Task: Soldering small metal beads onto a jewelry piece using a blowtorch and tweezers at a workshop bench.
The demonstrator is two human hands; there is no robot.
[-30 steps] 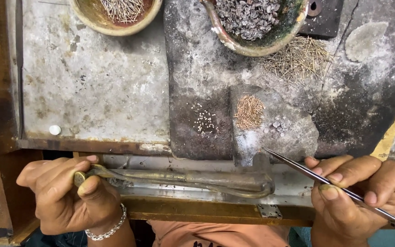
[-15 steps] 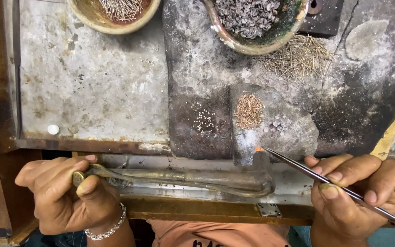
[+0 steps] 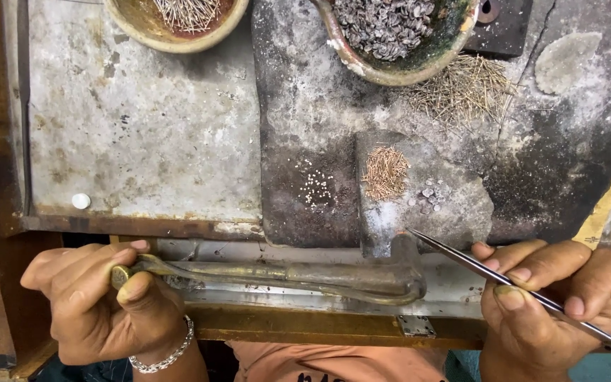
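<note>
At lower left the left hand (image 3: 100,301) is clamped on the torch (image 3: 284,276), while at lower right the right hand (image 3: 556,297) pinches tweezers (image 3: 510,286), tips at the block (image 3: 419,194).

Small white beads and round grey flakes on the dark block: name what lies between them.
Head view: a heap of short coppery wire bits lies between the beads and flakes.

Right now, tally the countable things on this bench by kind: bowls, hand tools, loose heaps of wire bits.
Round bowls: 2, a tan clay bowl of thin pins and a dark bowl of grey flakes.
Hand tools: 2, a curved brass blowpipe in the left hand, slim steel tweezers in the right hand.
Wire heaps: 2, copper-coloured bits, straw-coloured bits.
Total: 6
</note>
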